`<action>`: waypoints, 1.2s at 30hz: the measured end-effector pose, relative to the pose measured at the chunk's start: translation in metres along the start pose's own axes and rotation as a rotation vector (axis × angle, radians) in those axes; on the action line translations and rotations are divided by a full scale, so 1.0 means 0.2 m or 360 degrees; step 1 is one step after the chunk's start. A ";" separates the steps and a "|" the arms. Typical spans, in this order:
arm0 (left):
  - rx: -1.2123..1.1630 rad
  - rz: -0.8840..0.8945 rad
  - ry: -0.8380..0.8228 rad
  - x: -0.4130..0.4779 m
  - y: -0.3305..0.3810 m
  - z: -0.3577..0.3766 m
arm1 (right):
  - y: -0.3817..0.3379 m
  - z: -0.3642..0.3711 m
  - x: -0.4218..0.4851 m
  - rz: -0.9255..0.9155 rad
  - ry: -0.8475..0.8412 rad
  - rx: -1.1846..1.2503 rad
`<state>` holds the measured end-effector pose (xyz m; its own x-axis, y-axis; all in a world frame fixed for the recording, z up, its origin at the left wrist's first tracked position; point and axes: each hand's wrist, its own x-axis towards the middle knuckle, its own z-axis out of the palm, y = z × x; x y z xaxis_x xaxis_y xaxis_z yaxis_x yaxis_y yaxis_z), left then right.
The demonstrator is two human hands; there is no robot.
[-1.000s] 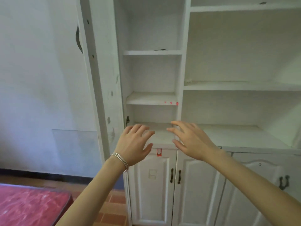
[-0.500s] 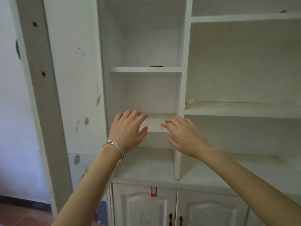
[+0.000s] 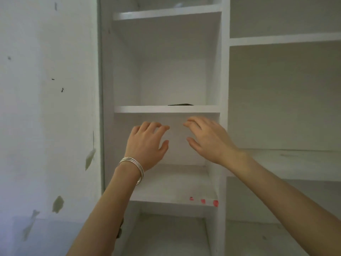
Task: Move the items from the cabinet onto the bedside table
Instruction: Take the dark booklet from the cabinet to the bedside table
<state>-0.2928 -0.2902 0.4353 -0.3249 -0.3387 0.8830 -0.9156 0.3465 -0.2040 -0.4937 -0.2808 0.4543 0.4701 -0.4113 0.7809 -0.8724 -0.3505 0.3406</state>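
A white cabinet [image 3: 224,89] with open shelves fills the view. A flat dark item [image 3: 180,104] lies on a shelf [image 3: 147,109] in the narrow left column; only its thin front edge shows. My left hand [image 3: 147,145], with silver bangles on the wrist, is raised just below that shelf, fingers spread and holding nothing. My right hand [image 3: 206,139] is beside it at the same height, also spread and holding nothing. Both hands sit below and in front of the dark item. The bedside table is out of view.
Higher up, another shelf [image 3: 166,14] carries something pale that I can barely make out. A lower shelf [image 3: 175,202] has red marks on its front edge. Wide shelves [image 3: 286,40] extend right. A chipped white wall [image 3: 46,126] stands left.
The view has closed in on the cabinet and tilted upward. Both hands have risen from the counter level to just under the shelf with the dark item.
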 end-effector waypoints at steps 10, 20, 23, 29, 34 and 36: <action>0.0142 0.0046 -0.0004 0.18 -0.09 0.13 | 0.22 0.13 0.48 0.0162 -0.0242 0.0036; 0.0134 -0.0035 -0.0009 0.17 -0.09 0.14 | 0.30 0.10 0.49 0.0053 -0.0096 0.0143; 0.0136 -0.0049 -0.0003 0.14 -0.10 0.12 | 0.31 0.09 0.48 -0.0037 0.0109 0.0165; 0.0163 -0.0059 0.0015 0.07 -0.15 0.01 | 0.27 -0.04 0.40 -0.0118 0.0497 0.0308; 0.0150 -0.0065 0.0002 0.00 -0.14 -0.07 | 0.24 -0.18 0.30 -0.0061 0.0577 0.0461; 0.0144 -0.0047 -0.0035 -0.04 -0.12 -0.10 | 0.22 -0.21 0.25 -0.0093 0.0625 0.0495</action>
<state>-0.2642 -0.2783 0.4421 -0.3016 -0.3668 0.8800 -0.9422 0.2559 -0.2162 -0.5155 -0.2808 0.5302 0.3794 -0.0569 0.9235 -0.7369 -0.6222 0.2644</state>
